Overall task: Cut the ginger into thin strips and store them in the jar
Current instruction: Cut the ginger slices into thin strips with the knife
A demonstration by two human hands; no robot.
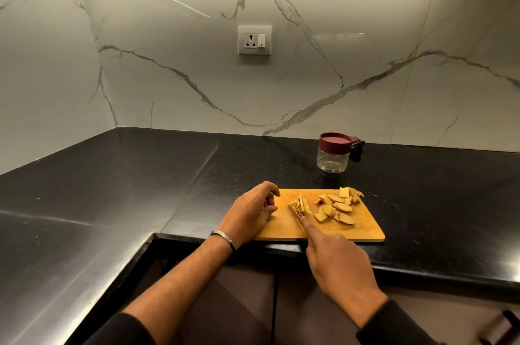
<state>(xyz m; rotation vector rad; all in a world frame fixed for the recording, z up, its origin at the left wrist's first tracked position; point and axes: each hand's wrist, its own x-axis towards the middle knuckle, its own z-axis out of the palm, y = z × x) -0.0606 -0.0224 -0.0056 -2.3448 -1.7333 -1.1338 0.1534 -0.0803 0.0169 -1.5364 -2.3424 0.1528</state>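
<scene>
My right hand [339, 257] covers the knife [297, 215] handle, so only a short stretch of blade shows past my forefinger, partly buried under ginger strips [301, 205]. My left hand [250, 213] hides the board's [363, 227] near left corner, and its curled fingertips tuck out of sight (whether they touch anything I cannot tell). Behind the jar [334, 151] a dark object [357, 144] pokes out, too small to identify. Both forearms run off the bottom edge.
</scene>
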